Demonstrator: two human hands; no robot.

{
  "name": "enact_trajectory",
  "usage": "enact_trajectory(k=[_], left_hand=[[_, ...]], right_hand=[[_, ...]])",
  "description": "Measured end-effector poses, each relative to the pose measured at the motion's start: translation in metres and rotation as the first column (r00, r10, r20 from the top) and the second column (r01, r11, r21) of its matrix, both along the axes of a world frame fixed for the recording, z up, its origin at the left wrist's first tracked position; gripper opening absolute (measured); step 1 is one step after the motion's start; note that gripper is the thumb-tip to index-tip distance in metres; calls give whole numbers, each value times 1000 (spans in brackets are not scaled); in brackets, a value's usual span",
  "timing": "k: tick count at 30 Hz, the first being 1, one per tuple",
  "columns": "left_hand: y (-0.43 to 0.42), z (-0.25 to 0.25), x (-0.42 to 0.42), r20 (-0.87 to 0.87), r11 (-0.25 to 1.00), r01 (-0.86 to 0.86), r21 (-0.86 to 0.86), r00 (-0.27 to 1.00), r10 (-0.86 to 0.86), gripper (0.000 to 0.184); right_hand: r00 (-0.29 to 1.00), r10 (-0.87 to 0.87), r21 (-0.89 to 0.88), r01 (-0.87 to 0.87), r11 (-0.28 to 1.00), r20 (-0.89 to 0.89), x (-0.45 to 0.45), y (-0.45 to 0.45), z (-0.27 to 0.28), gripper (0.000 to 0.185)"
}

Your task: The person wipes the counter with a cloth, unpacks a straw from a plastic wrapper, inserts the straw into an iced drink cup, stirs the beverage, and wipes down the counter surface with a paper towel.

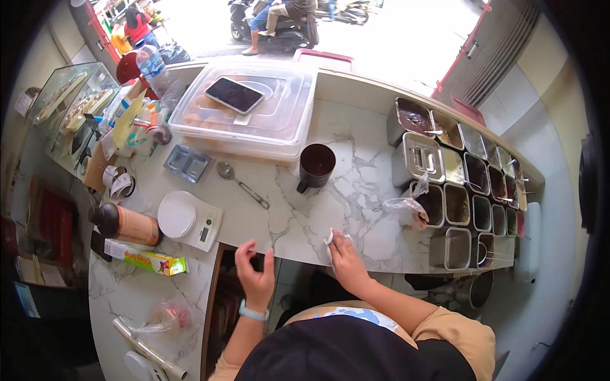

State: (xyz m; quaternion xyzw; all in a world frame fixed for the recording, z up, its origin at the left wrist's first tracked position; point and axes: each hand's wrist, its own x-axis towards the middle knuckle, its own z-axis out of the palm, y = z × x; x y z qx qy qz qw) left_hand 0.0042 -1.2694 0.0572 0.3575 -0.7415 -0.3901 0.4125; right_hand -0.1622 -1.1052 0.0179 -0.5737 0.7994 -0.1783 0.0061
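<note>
My right hand (348,261) presses a crumpled white tissue (328,238) against the front edge of the marble-patterned counter (298,222). Bits of the tissue show around the fingertips; the rest is hidden under the hand. My left hand (256,273), with a pale watch on its wrist, hovers off the counter edge. Its fingers are apart and nothing is in them. Beyond the hands stands a dark mug (317,166), its handle toward me. To the mug's left lies a metal spoon (244,185). A white kitchen scale (190,219) sits left of my left hand.
A lidded plastic box (286,124) bears a phone (234,95). Several metal containers (457,249) with fillings line the right side, beside a plastic bag (406,209). At left are a brown bottle (130,224), a cling wrap box (143,259) and a clear roll (152,350).
</note>
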Motion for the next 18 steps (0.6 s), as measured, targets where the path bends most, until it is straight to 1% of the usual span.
enact_trajectory(k=[1,2,3,5,6,8,10,11,12,13,14,16,17,18], left_hand=[[-15,6,-35,5,994,91,-55,996,-91,38],[-26,9,-70,0,991,132,-23,991,-132,42],[-34,8,-100,-5,985,170,11,985,-170,45],[-51,-10,-143,75,977,213,-16,975,-211,43],[-54,-15,-152,58,968,242,67,967,-246,39],[-58,-22,-164,19,931,283,232,955,-295,33],[-50,-22,-156,-102,946,247,208,968,-230,26],[-44,-20,-146,-159,954,225,197,968,-196,22],[-39,-19,-130,-192,940,252,230,959,-209,17],[-32,-9,-111,-248,940,229,252,954,-166,16],[-27,1,-93,-306,940,210,269,944,-124,16],[-19,6,-54,-369,968,81,237,929,13,16],[-15,7,-31,-340,953,-21,303,931,129,13],[-12,16,-11,-286,947,-89,309,941,182,16]], right_hand=[[998,-26,30,27,999,-49,-3,4,-5,48],[997,-32,102,40,994,-71,-13,2,-13,52],[987,-123,110,134,985,-102,-32,-7,-20,53],[948,-270,120,292,949,-169,-92,-38,-31,54],[923,-325,117,353,928,-206,-128,-56,-35,55],[899,-431,32,434,900,-83,-194,-101,-41,55],[908,-417,-66,418,906,39,-240,-143,-45,56],[931,-363,-46,365,930,40,-237,-155,-46,56],[950,-308,-22,309,951,45,-226,-167,-44,57],[966,-253,0,253,967,51,-211,-179,-38,58],[982,-186,9,186,983,18,-178,-178,-37,59],[996,-59,57,55,997,60,-111,-163,-39,63],[999,-32,26,31,999,43,-89,-160,-38,62],[1000,-7,-1,7,1000,27,-69,-155,-36,61]])
